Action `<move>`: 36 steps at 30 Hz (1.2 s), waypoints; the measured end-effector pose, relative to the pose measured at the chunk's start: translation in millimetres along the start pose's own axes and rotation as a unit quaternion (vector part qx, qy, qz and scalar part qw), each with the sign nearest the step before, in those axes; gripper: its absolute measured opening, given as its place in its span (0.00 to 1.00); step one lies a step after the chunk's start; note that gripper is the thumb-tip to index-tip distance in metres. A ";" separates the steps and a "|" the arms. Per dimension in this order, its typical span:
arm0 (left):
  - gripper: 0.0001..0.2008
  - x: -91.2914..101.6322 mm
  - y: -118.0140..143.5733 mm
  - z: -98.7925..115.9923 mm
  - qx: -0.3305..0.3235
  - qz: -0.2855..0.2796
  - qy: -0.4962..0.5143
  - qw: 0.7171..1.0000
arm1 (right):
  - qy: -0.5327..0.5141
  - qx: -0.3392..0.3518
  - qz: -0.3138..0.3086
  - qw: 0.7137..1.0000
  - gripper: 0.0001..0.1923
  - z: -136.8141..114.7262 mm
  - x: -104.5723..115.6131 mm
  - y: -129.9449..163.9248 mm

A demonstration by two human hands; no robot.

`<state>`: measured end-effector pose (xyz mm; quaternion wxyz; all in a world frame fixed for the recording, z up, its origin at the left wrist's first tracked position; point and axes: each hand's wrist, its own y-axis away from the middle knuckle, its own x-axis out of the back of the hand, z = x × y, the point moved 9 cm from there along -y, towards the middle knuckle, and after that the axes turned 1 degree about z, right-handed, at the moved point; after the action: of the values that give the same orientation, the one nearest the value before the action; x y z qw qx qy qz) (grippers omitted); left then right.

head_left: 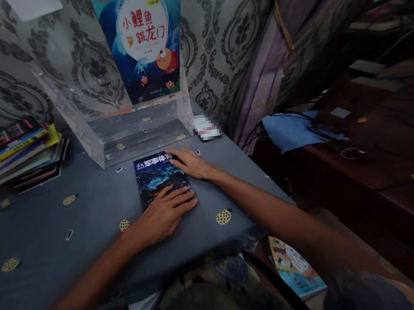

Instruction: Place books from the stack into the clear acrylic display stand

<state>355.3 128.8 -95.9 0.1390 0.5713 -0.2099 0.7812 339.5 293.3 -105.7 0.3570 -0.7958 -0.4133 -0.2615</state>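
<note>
Grey tablecloth (pixel 50 229) — dark book (pixel 157 178) lying flat, left hand (pixel 163 213) spread on its lower edge, right hand (pixel 189 162) pressing the top corner; neither grips, so it could slide on the cloth.

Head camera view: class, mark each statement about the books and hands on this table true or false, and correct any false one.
1. Both hands rest on the dark blue book. True.
2. The fish picture book lies flat on the table. False: it stands upright in the clear acrylic stand.
3. A stack of books sits at the table's far left. True.
4. The left hand holds a pen. False: it lies open, palm down on the cover, like the right hand.
</note>
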 end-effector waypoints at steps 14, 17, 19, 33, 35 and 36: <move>0.22 30.0 75.2 9.6 0.026 0.083 -0.105 0.991 | 0.021 0.041 -0.008 0.999 0.24 4.2 -6.5 2.3; 0.23 37.0 97.3 8.9 0.050 0.102 -0.123 0.986 | 0.023 0.041 -0.009 0.999 0.23 6.0 -5.2 1.5; 0.24 39.3 108.0 8.8 0.067 0.115 -0.129 0.983 | 0.034 0.035 -0.005 0.999 0.21 2.4 -3.0 1.5; 0.21 36.3 114.5 13.0 0.106 0.165 -0.131 0.972 | -0.018 0.207 -0.222 0.953 0.21 -153.4 -68.1 70.6; 0.21 38.6 113.2 14.5 0.100 0.171 -0.125 0.972 | -0.025 0.203 -0.232 0.951 0.22 -147.1 -68.3 63.2; 0.21 40.1 112.4 15.2 0.098 0.174 -0.122 0.972 | -0.027 0.196 -0.236 0.951 0.22 -142.5 -68.8 57.7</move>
<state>304.2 22.3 -72.9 -0.0817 0.6276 -0.2440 0.7348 335.1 125.8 -88.2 0.4232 -0.5965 -0.6418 -0.2305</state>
